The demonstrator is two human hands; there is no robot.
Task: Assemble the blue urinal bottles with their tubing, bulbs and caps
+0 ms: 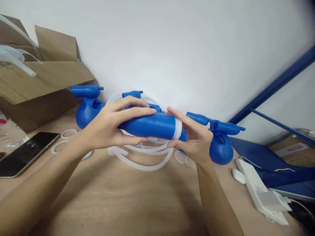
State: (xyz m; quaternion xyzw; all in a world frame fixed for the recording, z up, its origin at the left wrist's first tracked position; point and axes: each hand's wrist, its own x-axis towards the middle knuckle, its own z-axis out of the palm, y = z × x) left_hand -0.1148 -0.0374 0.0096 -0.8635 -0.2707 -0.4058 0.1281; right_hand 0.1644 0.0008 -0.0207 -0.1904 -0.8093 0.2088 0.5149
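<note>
Your left hand and right hand are both closed around one blue bottle, left on its body, right at the white collar. You hold it above a wood-toned table, before a pale wall. Beyond the grip, blue parts flank it: one round vessel to the left, one round vessel to the right. Below it loops clear tubing. Left of it lie three white rings, one phone and an open carton; right, one power strip. The far-right label has reddish print, too small to read.
</note>
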